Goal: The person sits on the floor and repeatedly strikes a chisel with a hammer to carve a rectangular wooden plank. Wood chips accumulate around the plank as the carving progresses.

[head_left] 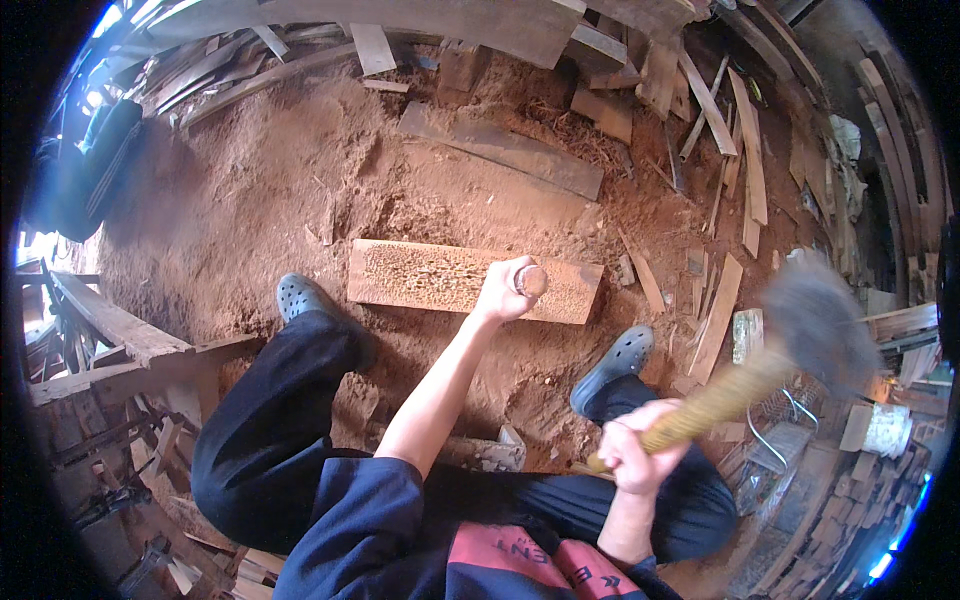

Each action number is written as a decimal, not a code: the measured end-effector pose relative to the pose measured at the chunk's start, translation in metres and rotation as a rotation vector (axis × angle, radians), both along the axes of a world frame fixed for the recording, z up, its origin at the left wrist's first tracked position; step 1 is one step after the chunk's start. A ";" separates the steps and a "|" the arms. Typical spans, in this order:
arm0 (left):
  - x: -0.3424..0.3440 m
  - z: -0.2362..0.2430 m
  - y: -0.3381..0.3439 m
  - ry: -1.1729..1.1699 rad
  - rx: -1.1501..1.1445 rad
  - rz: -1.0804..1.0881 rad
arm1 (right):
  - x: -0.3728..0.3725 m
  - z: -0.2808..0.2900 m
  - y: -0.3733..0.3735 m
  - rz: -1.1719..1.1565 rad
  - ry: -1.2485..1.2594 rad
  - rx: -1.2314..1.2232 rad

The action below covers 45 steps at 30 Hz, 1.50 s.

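A pale wooden board, densely pitted across its face, lies crosswise on the ground between my feet. My left hand is closed around an upright round tool over the board's right half; only its blunt top shows, and whether its tip touches the wood is hidden. My right hand grips the yellow handle of a hammer, raised out to the right of the board, with its grey head smeared by motion.
Loose planks and offcuts lie to the right and along the back, with another board beyond the pitted one. A timber frame stands at left, below a dark blue shape. A white bucket is at far right.
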<state>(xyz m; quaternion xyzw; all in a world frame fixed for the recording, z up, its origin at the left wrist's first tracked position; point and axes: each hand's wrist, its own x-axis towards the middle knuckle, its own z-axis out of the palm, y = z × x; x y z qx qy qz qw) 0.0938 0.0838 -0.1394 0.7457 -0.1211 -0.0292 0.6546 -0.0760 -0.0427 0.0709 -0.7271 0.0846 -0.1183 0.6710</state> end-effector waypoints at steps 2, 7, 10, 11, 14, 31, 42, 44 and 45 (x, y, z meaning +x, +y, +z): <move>-0.001 0.001 0.000 0.024 -0.001 0.001 | 0.010 0.028 0.012 -0.113 -0.158 0.249; -0.001 0.003 -0.004 0.034 -0.009 -0.007 | 0.003 -0.021 0.021 -0.107 -0.117 0.051; 0.001 0.007 -0.003 0.009 0.005 -0.016 | -0.030 -0.094 0.008 -0.121 0.299 -0.494; 0.001 0.006 -0.002 0.008 0.006 -0.017 | -0.026 -0.102 0.009 -0.084 0.502 -0.600; 0.013 -0.004 0.004 -0.049 0.069 -0.019 | -0.018 -0.100 0.009 -0.034 0.705 -0.594; 0.005 0.000 0.002 0.003 0.045 -0.021 | -0.014 -0.101 0.008 -0.074 0.434 -0.590; 0.003 -0.001 0.002 0.024 0.037 0.001 | 0.018 0.009 0.007 -0.177 0.012 0.252; 0.003 -0.004 0.003 0.027 0.056 -0.004 | 0.022 -0.001 0.019 -0.188 -0.083 0.245; 0.002 -0.005 0.002 0.049 0.041 -0.007 | 0.022 -0.010 0.023 -0.193 -0.130 0.239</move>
